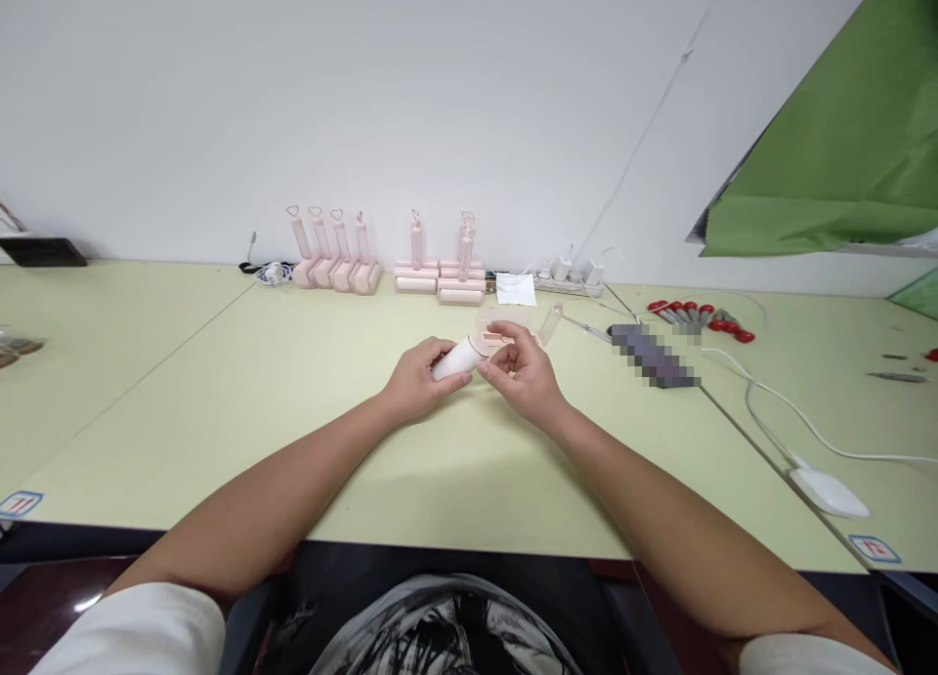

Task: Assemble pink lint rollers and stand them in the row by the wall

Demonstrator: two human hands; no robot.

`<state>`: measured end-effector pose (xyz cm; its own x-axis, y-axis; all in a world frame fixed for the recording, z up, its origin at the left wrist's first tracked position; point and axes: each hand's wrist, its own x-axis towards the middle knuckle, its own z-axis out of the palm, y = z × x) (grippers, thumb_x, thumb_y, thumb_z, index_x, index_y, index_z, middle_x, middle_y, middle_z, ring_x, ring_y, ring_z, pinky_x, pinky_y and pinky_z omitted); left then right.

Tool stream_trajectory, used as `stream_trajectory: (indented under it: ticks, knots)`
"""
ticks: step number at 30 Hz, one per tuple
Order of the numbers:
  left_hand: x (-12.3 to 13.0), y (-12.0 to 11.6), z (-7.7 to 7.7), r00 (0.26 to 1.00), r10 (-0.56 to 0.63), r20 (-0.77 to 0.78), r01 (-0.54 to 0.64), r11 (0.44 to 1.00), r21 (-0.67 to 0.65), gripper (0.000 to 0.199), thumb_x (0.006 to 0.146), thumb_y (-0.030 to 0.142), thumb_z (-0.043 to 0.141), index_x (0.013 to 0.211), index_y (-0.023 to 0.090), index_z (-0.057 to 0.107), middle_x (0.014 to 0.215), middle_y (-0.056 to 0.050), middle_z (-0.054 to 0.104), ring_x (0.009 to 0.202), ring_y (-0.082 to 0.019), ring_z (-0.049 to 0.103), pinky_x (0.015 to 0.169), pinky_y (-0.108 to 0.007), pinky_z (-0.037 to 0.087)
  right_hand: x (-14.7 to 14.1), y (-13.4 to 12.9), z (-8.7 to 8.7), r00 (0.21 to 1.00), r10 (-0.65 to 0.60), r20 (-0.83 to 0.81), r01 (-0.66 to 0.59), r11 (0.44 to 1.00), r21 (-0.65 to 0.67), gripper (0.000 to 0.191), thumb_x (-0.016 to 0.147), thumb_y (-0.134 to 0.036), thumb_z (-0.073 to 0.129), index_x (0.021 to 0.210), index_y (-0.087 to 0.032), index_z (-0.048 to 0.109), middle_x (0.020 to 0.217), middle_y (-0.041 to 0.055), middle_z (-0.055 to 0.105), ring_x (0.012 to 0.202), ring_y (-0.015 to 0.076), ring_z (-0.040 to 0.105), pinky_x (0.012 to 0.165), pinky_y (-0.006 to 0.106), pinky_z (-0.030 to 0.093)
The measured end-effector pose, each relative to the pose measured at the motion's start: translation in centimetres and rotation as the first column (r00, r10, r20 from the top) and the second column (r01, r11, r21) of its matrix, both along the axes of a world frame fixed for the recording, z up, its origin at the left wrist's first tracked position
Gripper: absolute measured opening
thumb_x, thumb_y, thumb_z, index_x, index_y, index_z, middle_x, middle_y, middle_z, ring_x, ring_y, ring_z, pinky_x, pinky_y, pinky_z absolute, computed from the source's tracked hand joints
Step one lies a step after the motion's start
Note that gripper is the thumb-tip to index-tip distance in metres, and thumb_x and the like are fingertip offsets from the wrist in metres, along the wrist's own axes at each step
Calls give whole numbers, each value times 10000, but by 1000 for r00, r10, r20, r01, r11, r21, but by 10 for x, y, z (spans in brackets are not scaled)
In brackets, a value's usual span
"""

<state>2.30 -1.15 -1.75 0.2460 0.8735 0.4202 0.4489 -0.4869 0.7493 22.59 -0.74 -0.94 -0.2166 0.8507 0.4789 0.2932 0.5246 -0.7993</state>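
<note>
A white roller with a pink end point(455, 359) lies tilted in my left hand point(421, 377), whose fingers and thumb wrap round its lower left part. My right hand point(524, 370) is beside the pink end, its fingers curved and apart, the thumb close to the roller; nothing shows between them. Just behind the right hand lies a pale pink part point(505, 317), mostly hidden by the fingers. A clear pink handle point(551, 321) rests tilted to the right of it.
Several pink rollers with upright handles point(344, 274) stand along the wall, more pink pieces point(460, 292) beside them. A power strip point(572, 287), a blurred dark object point(652, 355), red-ended tools point(729, 328), a white device point(830, 489) and cables lie on the right of the table point(410, 489).
</note>
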Motion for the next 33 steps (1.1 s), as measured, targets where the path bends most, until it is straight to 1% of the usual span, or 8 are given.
stream_trajectory:
  ticks: [4,10,17,20,22,24,28,33]
  knots:
    - [0,1,0,999,16,32,-16,1000,-12,395,784,516,694,1022,202,657,937,-30,654,835,-189,601,727,-307,462,-3,-3,-2,999,-32,-26,33,999,32,809,801,-394,679,1482,-300,253,1488,147,390,809,131,621,639,281,528]
    - [0,1,-1,999,15,53,-12,999,-43,409,770,519,710,1014,193,672,892,-23,657,802,-180,590,700,-295,456,-5,-4,-1,988,88,128,-91,996,24,433,828,-348,638,1238,-235,556,1322,113,536,798,142,624,596,266,509]
    - [0,0,1,992,102,78,-100,994,-37,381,774,447,707,1059,198,660,992,-40,671,892,-192,586,791,-320,462,14,8,16,968,-244,-62,248,966,73,349,837,-337,580,1159,-202,569,1076,65,657,579,98,518,570,276,488]
    - [-1,3,-2,977,119,178,-103,990,-97,600,776,421,699,1308,213,513,968,-27,625,821,-158,589,740,-292,470,28,19,21,921,-387,-51,389,920,46,247,841,-328,535,1019,-183,626,927,47,682,587,126,548,578,285,480]
    - [-2,5,-4,960,119,252,-88,988,-131,778,791,391,676,1466,247,316,948,-3,589,740,-125,583,692,-268,469,36,26,22,903,-427,39,428,904,-3,235,839,-306,513,987,-181,645,905,52,701,623,151,581,593,292,478]
    - [-3,6,-5,955,115,272,-77,986,-146,789,811,374,646,1494,285,261,939,12,564,677,-102,562,652,-253,460,40,31,21,885,-408,223,430,901,-58,235,835,-271,506,985,-187,667,917,57,721,662,172,608,625,301,477]
    - [-2,6,-5,953,115,279,-70,983,-168,555,806,378,640,1318,266,458,913,19,540,648,-90,536,606,-241,458,39,33,13,765,-242,598,383,916,-120,288,843,-222,512,1066,-196,692,1057,85,735,893,235,658,740,317,464]
    - [1,7,2,876,186,445,-54,955,-293,444,742,378,686,1035,238,383,833,40,536,629,-119,592,489,-234,482,32,29,7,656,-120,745,343,927,-153,400,850,-238,518,1227,-172,632,1262,123,670,1093,291,628,785,326,449]
